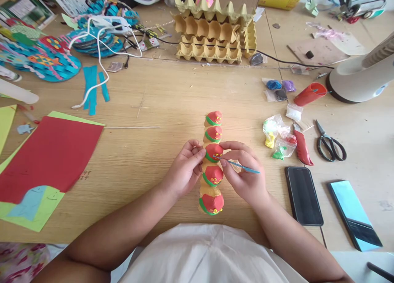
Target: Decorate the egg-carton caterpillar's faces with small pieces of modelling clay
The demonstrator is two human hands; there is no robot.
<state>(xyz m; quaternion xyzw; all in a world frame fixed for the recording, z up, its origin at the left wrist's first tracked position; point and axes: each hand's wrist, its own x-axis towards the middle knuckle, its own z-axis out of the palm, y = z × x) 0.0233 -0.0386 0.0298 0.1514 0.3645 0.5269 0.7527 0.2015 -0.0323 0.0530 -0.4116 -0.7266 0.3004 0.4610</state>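
A strip of egg carton (210,190) runs lengthwise away from my body, its several bumps coated in red and green clay with small yellow faces. My left hand (186,168) grips the strip's left side at the middle bump, thumb and fingers pinched together. Between the thumb and fingers of my right hand (244,170) is a thin blue clay modelling tool (246,168). The tool's tip touches the yellow details on the middle red bump (214,151). Part of the strip's edge is hidden behind my fingers.
Right of my hands lie bagged clay (278,137), a red utility knife (302,145), scissors (330,145) and two phones (304,196). A red cup (310,94) stands farther back. Egg cartons (211,49) are stacked at the back; red paper (52,156) lies left.
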